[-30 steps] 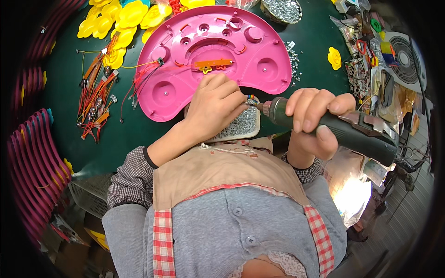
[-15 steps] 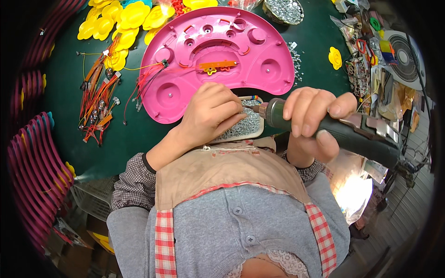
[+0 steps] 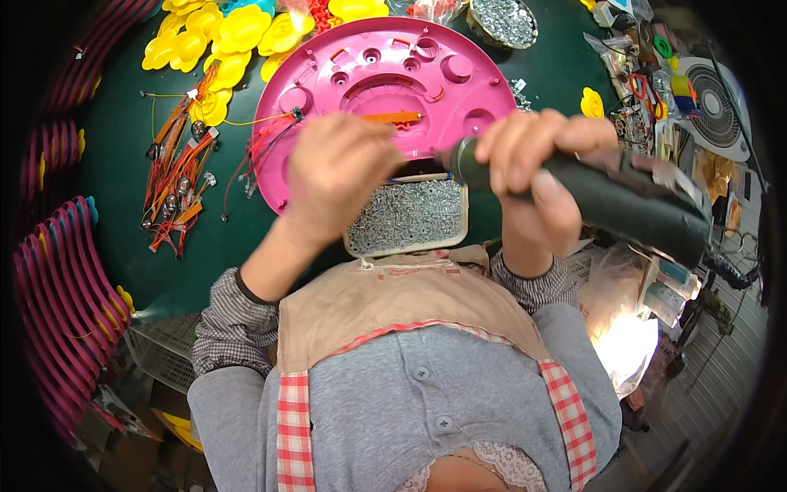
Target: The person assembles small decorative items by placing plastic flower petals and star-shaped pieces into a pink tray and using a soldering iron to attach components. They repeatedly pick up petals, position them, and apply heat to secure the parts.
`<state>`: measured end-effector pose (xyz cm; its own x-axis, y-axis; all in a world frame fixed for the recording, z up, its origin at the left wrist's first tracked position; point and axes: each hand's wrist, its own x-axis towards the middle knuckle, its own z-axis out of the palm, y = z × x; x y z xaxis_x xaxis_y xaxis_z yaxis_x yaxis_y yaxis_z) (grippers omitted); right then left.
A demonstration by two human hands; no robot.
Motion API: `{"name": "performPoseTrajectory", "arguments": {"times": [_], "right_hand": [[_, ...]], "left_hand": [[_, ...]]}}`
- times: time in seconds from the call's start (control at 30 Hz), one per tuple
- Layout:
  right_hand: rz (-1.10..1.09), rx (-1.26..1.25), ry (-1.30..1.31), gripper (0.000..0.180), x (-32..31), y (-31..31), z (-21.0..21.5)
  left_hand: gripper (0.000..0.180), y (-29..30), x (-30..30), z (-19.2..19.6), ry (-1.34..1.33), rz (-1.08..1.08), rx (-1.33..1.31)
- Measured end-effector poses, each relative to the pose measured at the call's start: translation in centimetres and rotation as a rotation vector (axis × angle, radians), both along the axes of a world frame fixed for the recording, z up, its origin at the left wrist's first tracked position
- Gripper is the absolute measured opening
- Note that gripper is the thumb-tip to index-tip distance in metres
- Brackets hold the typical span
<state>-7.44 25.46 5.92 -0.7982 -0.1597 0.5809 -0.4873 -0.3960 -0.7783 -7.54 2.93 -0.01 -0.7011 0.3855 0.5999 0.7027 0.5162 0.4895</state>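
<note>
My right hand [image 3: 537,176] is wrapped round a dark electric screwdriver [image 3: 615,205], whose bit end points left toward my other hand. Blurred by motion, my left hand [image 3: 344,176] has its fingers curled in near the bit; whatever they pinch is too smeared to make out. Behind both hands lies a pink curved plastic panel [image 3: 328,90], its moulded posts and round wells facing up. An orange strip [image 3: 392,117] rests at the middle of the panel, partly hidden by my left hand. Close to my apron, a tray [image 3: 463,225] holds many small screws [image 3: 406,213].
Wire bundles [image 3: 176,172] lie left of the panel. Yellow flower-shaped parts [image 3: 242,29] are piled at the far left. A bowl of screws [image 3: 504,23] stands behind the panel. Stacked pink panels [image 3: 61,295] line the left edge; a fan [image 3: 711,102] is at the right.
Both hands and the screwdriver have moved from over the screw tray up toward the panel. More of the screws now show. A yellow part by the orange strip is now hidden.
</note>
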Motion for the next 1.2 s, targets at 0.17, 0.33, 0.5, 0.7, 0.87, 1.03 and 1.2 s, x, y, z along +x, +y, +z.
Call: {"name": "performPoseTrajectory", "arguments": {"times": [0.17, 0.33, 0.5, 0.7, 0.87, 1.03, 1.2], "right_hand": [[-0.069, 0.022, 0.08, 0.042, -3.2, -2.1, -1.6], [-0.116, 0.098, -0.039, 0.036, -3.6, -3.6, -2.6], [-0.148, 0.162, -0.113, 0.035, -3.9, -4.4, -3.7], [-0.122, 0.114, -0.12, 0.038, -4.6, -4.1, -3.6], [0.062, -0.135, -0.031, 0.04, -2.7, -1.9, -0.4], [0.162, -0.104, -0.092, 0.039, -0.7, -1.4, 1.2], [0.134, -0.08, -0.124, 0.038, -0.2, -2.6, 1.1]], "left_hand": [[0.016, -2.0, -2.7, -2.2, -0.068, 0.05, -0.231], [0.015, -2.1, -2.3, -3.3, -0.11, 0.051, -0.197], [0.016, -1.9, -2.3, -3.9, -0.133, 0.043, -0.146], [0.015, -2.1, -2.4, -3.7, -0.151, 0.04, -0.173], [0.016, -1.8, -1.1, -2.1, -0.119, 0.001, -0.058], [0.015, -0.9, 0.5, -0.9, -0.163, -0.086, 0.095], [0.021, -1.0, 1.9, -1.7, -0.101, 0.012, 0.099]]}}
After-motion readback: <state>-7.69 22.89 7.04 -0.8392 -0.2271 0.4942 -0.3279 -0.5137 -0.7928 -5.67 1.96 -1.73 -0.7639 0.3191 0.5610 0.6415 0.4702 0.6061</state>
